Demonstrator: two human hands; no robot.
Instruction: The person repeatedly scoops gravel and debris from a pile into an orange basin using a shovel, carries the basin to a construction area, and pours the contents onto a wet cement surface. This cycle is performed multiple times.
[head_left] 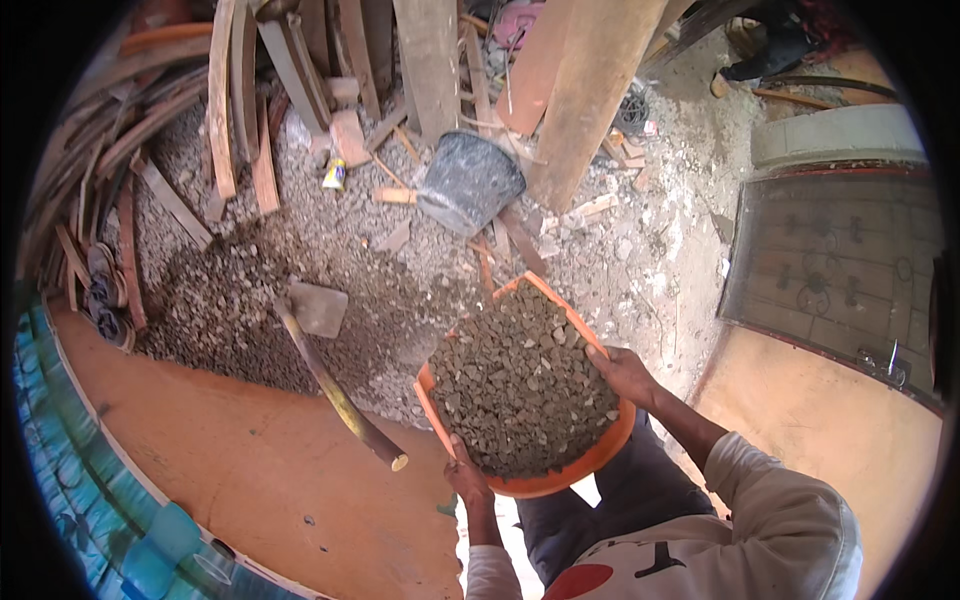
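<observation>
Between both my hands is an orange pan (pixel 560 484), open at its far side and heaped with grey gravel (pixel 525 385). My left hand (pixel 466 474) grips its left rim, thumb on top. On the right rim, my right hand (pixel 627 376) is closed round the edge, near the far corner. Beyond and to the left lies a hoe (pixel 335 380), its wooden handle pointing toward me and its flat metal blade (pixel 319 309) resting on a spread gravel pile (pixel 230 320).
A black bucket (pixel 470 183) lies tilted beyond the pan, beside leaning wooden boards (pixel 595 90). Curved planks (pixel 150 130) are stacked at the far left, near a pair of shoes (pixel 107 295). An orange wall (pixel 290 470) borders the left; a window with a grille (pixel 835 270) is at the right.
</observation>
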